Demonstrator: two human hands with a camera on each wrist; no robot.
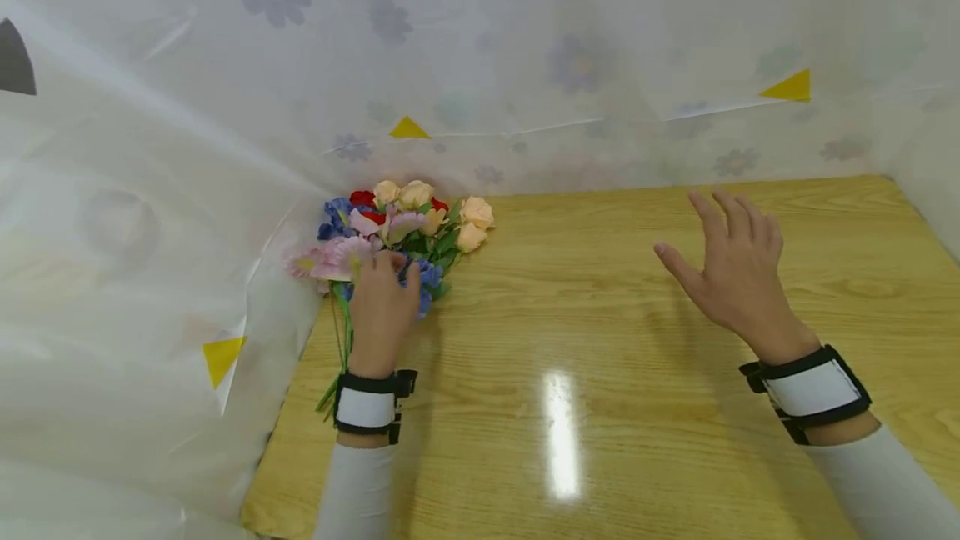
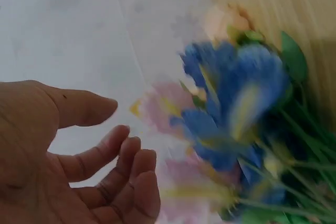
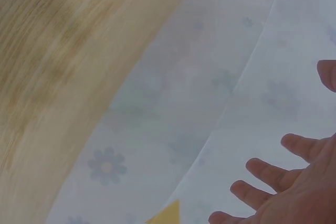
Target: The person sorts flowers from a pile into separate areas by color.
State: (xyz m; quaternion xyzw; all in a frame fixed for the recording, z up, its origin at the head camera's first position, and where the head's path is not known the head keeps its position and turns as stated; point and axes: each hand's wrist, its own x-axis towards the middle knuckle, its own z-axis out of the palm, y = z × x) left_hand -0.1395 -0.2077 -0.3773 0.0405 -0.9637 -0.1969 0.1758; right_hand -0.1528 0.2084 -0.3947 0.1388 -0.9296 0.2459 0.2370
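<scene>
A pile of artificial flowers lies at the left end of the wooden table (image 1: 600, 290), with peach roses (image 1: 416, 195), red blooms, pink flowers (image 1: 345, 257) and blue irises (image 2: 231, 98) on green stems. Over the near side of this pile is my left hand (image 1: 384, 302), its fingers loosely bent and the thumb apart from them. In the left wrist view nothing lies between thumb and fingers, and the irises are just beyond the fingertips. My right hand (image 1: 738, 269) hovers above the right part of the table, fingers spread, holding nothing.
Pale flower-printed sheeting (image 1: 517, 48) hangs behind the table and along its left side, close to the flowers. Yellow triangles (image 1: 791, 87) are stuck on the sheeting. Both wrists wear black straps with white panels (image 1: 366, 408).
</scene>
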